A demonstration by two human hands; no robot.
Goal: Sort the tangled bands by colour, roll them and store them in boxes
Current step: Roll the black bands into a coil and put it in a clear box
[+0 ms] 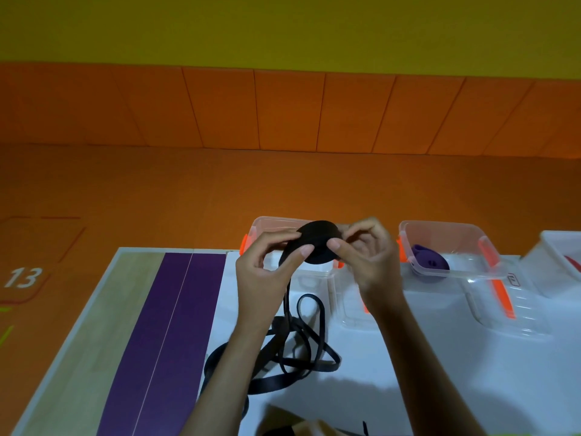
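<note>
Black roll (319, 243): a flat disc of wound black band, held in the air over the table's far edge, at 12 o'clock from the loose heap.
Left hand (267, 269): fingers curled, thumb and fingertips pinching the roll's 9 o'clock edge, where the tail leaves it.
Right hand (367, 256): fingers curled, thumb and forefinger pinching the roll's 3 o'clock edge.
Loose tail (287, 297): hangs down from the roll to the heap.
Black heap (301, 357): unrolled loops crossing each other on the white table (440, 372).
Handling: probably light, soft and limp. The flat strap likely gives the roll no stiffness, so the wraps would spring loose if the pinch slackens, and the crossed loops may snag as they feed up.
Where to hold: across the disc's flat faces, with a thumb on the outermost wrap. The tail needs guiding close to the roll.
Box behind the roll (273, 219): clear, orange latches, open top, largely hidden by the hands, so its contents cannot be told.
Box at 2 o'clock (446, 226): clear and open, with a purple rolled band (429, 262) inside.
Box at 3 o'clock (559, 243): cut by the frame edge; something red (576, 264) shows inside.
Clear lid (518, 319): lies flat at 6 o'clock from the purple band's box.
</note>
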